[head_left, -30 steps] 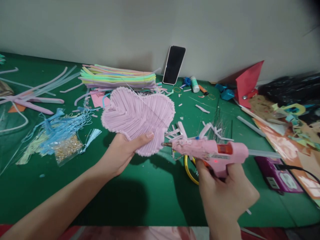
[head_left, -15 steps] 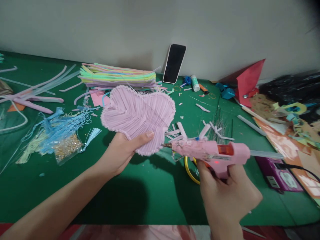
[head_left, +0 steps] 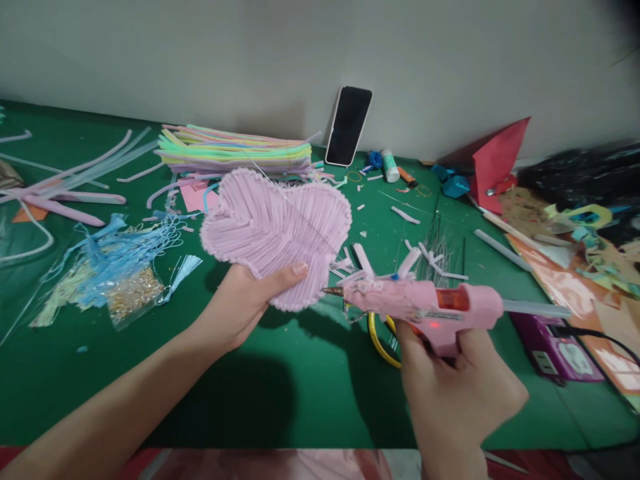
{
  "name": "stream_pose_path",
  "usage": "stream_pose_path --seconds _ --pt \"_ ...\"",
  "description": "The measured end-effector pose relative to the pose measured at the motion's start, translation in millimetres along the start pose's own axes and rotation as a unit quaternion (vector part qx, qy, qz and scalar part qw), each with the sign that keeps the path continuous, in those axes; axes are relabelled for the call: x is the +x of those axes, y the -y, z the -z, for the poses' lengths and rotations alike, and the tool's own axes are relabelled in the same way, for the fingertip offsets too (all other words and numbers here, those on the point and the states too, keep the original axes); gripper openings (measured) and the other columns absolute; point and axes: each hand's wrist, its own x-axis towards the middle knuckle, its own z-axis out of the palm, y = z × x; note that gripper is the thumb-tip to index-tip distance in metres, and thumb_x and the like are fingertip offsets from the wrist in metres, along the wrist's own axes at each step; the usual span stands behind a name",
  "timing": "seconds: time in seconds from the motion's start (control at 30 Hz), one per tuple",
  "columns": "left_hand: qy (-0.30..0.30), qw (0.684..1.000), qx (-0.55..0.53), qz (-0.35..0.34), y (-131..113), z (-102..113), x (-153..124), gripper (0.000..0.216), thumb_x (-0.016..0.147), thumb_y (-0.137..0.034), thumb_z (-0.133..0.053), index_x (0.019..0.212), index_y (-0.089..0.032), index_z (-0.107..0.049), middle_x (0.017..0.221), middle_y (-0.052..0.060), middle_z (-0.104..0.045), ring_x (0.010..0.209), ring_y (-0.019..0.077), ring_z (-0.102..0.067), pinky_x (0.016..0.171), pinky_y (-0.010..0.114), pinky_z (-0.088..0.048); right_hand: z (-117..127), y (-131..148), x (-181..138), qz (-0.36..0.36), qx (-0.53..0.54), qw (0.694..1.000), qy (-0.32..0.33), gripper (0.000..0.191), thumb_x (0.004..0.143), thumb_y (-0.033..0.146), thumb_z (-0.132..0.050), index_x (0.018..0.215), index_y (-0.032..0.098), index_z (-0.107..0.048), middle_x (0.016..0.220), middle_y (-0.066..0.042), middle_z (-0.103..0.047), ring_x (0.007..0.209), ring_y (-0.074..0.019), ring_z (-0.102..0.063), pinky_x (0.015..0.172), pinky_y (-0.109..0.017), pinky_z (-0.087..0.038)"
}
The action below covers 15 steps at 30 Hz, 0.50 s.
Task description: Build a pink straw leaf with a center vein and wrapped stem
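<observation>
Held up above the green table is a lilac butterfly-like shape made of pipe cleaners (head_left: 285, 227). My left hand (head_left: 240, 303) grips its lower edge, thumb on the front and the other fingers hidden behind. In my right hand (head_left: 457, 390) is a pink hot glue gun (head_left: 415, 300), fingers wrapped round its handle. A red light glows on its side, and a clear glue stick (head_left: 537, 308) juts from the back. The nozzle points left at the lower right edge of the pipe-cleaner shape; whether it touches is hard to tell. A thin glue strand crosses the shape.
Bundled pipe cleaners (head_left: 235, 150) lie at the back near a propped phone (head_left: 349, 127). Blue tassels (head_left: 115, 260) and a bag of gold beads (head_left: 133, 293) are left. Yellow-handled scissors (head_left: 375, 340) lie beneath the glue gun. A purple power strip (head_left: 565, 353) and paper scraps are right.
Almost nothing differs. The glue gun and my right hand have shifted very slightly right; the pipe-cleaner shape stays in my left hand.
</observation>
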Motion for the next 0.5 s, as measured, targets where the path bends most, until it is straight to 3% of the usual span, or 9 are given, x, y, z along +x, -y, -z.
stream_pose_path --seconds 0.5 --pt "0.011 1.000 -0.002 -0.008 0.9 0.4 -0.6 0.052 0.075 -0.024 -0.078 0.124 -0.025 -0.063 0.111 0.003 -0.074 0.129 0.0261 -0.052 0.106 0.039 -0.048 -3.2 -1.2 1.5 -0.025 0.007 0.999 -0.024 0.036 0.075 0.042 -0.062 0.055 0.022 -0.039 0.046 0.004 -0.045 0.041 -0.0101 -0.040 0.043 -0.022 -0.028"
